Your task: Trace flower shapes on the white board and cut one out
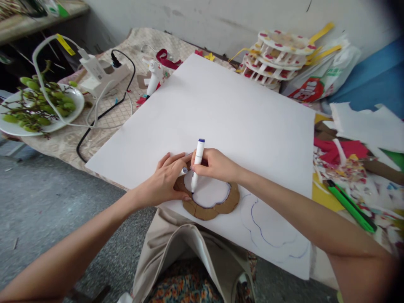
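My right hand (217, 164) is closed round a white marker (200, 151) with a blue end, held nearly upright. The marker's tip touches the inner edge of a brown cardboard ring (232, 202) with a scalloped outline. With thumb and fingers on the ring's left side, my left hand (168, 179) holds it against a large white sheet (227, 113). A small white piece with a blue-grey end, like a marker cap (183, 171), shows at the left fingers. Blue line traces the ring's inner edge on the right. More curved blue lines (261, 231) lie right of the ring.
A green box cutter (352, 206) and paper scraps (369, 122) lie to the right. Behind stand a tiered white model (274, 54) and a plastic bag (322, 75). A glue gun (153, 78), power strip (107, 80) with cables, and plate (78, 101) of green fruit are left.
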Tool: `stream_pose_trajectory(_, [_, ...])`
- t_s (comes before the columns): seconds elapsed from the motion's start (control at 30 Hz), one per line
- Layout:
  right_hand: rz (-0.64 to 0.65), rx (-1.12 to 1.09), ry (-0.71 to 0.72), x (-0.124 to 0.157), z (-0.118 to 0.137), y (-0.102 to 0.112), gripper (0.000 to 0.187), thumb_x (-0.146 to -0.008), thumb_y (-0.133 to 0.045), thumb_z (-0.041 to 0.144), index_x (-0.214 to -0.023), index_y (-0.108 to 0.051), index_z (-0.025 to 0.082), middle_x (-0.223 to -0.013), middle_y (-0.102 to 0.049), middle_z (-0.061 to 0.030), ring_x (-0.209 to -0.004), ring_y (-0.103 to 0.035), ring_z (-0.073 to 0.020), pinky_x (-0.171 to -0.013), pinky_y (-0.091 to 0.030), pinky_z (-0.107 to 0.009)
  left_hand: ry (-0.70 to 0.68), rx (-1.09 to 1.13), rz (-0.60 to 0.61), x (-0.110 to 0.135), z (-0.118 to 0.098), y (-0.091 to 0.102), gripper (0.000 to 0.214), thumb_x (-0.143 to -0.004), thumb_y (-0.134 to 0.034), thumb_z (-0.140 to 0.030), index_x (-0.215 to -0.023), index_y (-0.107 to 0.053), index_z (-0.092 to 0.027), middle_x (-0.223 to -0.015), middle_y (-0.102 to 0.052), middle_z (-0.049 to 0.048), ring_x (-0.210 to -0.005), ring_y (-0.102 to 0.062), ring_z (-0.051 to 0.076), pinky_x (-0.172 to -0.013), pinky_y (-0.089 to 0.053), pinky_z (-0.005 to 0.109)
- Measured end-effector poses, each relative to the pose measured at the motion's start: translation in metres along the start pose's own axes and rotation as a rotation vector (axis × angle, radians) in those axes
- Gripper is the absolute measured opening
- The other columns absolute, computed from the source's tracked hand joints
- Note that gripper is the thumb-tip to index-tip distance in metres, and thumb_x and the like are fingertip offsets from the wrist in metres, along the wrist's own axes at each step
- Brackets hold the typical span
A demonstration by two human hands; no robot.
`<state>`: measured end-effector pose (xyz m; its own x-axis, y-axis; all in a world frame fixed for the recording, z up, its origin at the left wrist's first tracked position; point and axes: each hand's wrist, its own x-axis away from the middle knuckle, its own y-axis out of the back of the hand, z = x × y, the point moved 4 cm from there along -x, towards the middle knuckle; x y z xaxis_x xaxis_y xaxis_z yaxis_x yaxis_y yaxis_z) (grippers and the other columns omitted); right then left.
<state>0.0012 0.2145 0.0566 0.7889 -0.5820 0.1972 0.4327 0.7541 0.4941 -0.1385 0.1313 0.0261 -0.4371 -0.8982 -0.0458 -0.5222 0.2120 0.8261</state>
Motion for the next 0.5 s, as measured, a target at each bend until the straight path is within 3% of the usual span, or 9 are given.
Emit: stream_pose_trajectory(0.5, [-0.012,-0.005,0.052,-0.019,0.007,0.000,0.009,-0.077,-0.055,0.026,-0.074,-0.057,0.017,-0.072,-0.059,-0.0006,-0.065,-0.051,-0.0119,-0.060,-0.038,-0.026,0.018,0.019,-0.009,0.000,0.003,-0.001,0.081,-0.072,-0.074,-0.056,-0.134,-0.035,-0.022,-0.146,-0.042,0.0152,-0.141,-0.028,0.034,-0.118,-0.011,0.058])
